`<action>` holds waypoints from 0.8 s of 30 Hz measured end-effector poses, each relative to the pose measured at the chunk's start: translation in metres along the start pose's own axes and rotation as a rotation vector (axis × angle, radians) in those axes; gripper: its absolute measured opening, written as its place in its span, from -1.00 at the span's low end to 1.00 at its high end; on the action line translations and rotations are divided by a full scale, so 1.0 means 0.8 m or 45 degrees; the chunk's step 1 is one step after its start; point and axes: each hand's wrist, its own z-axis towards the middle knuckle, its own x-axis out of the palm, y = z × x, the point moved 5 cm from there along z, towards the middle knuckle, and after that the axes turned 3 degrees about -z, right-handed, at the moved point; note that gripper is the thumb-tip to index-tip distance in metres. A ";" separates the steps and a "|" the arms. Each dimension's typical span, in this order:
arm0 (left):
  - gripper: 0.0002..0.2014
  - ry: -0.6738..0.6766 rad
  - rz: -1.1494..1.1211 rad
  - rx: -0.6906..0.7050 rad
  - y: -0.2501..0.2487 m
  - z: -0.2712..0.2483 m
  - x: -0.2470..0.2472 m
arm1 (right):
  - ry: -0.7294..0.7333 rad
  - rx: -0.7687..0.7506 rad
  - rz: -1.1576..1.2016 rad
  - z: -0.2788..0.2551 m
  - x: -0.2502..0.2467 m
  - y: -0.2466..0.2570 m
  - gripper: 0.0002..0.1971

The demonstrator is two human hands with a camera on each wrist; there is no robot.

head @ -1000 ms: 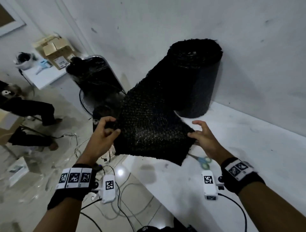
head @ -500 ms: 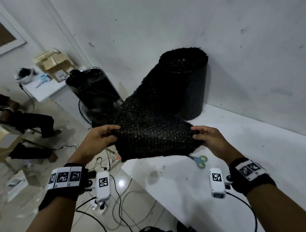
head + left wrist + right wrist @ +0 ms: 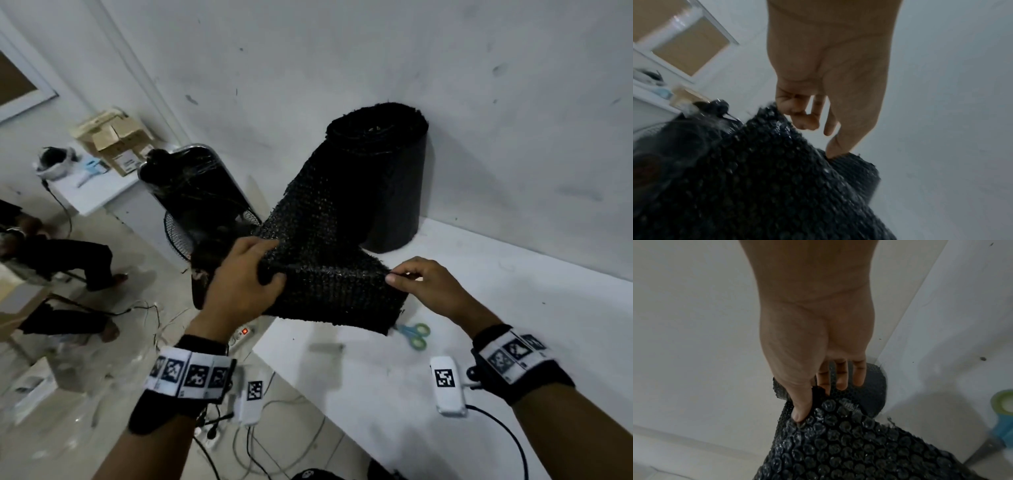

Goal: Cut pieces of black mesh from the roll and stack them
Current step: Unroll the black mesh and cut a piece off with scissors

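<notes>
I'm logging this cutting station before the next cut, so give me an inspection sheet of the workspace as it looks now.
Surface: white table, scuffed.
Job's things: mesh roll upright against wall; unrolled mesh flap folded over, uncut; scissors lying on table.
Clutter: nothing seen on table.
Hands: left hand grips the flap's left edge; right hand pinches its right edge.
Cables: loose wires and power strip on floor.
Surroundings: fan, cardboard boxes, a seated person.
</notes>
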 end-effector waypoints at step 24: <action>-0.71 0.348 0.069 0.119 0.006 0.030 0.028 | 0.279 -0.322 -0.443 0.024 0.068 0.086 -0.81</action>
